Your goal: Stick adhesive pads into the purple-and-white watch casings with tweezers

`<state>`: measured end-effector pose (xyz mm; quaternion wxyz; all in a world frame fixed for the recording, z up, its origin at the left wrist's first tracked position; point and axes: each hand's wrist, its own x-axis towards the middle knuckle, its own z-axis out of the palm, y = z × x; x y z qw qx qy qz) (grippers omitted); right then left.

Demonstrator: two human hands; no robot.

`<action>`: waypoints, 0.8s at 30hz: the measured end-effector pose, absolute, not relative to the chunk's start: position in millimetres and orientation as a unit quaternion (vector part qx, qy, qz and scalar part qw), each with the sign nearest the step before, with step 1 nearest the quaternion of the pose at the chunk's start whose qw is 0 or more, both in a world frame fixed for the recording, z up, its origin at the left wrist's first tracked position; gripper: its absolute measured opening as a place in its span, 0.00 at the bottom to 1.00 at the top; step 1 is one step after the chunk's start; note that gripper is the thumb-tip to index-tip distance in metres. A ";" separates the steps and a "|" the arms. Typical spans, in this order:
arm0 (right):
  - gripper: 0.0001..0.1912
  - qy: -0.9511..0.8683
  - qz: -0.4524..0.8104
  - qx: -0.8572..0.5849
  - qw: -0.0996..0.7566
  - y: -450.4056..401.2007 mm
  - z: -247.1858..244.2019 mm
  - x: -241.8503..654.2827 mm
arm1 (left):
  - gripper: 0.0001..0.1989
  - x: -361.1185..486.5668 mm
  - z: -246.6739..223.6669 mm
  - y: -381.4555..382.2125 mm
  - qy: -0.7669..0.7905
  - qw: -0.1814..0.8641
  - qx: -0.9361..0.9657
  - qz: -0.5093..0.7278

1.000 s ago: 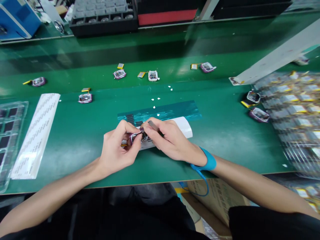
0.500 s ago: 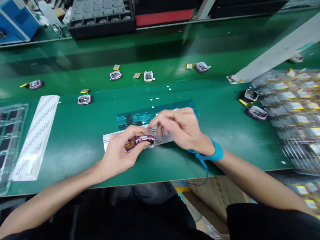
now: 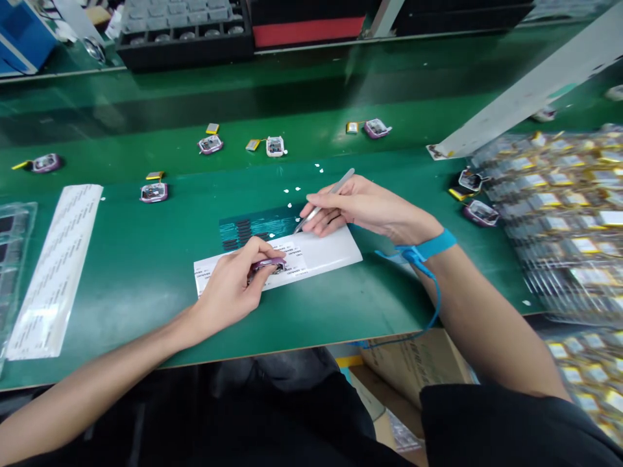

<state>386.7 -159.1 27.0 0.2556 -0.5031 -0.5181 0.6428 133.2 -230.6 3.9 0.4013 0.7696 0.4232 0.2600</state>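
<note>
Over white strip (image 3: 335, 253) | purple casing (image 3: 268, 263) pinched at front of left grip (image 3: 231, 282) | right grip (image 3: 365, 206) clasping silver tool (image 3: 343, 181)

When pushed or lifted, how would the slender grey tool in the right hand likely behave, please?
The slender grey tool is probably stiff, since it looks straight in the right hand. It seems light, being thin. Its narrow tip might be delicate.

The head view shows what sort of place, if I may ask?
Probably an electronics assembly workshop: open device cases lie on the green bench, clear trays hold many small parts, and a corded blue strap circles the right wrist.
</note>
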 end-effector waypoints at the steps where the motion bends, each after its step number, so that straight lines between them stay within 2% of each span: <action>1: 0.20 -0.522 0.643 -0.510 0.234 -158.7 27.5 387.0 | 0.06 133.6 3.5 -230.5 0.427 0.402 0.768 0.257; 7: 0.14 -0.533 0.628 -0.541 0.171 -157.5 31.4 382.3 | 0.06 134.6 3.0 -232.2 0.435 0.396 0.768 0.253; 18: 0.22 -0.569 0.667 -0.433 0.209 -152.0 6.8 388.3 | 0.06 135.3 2.3 -232.8 0.432 0.375 0.778 0.258; 24: 0.22 -0.562 0.686 -0.414 0.205 -149.9 10.3 393.4 | 0.07 133.5 1.8 -228.9 0.423 0.371 0.783 0.266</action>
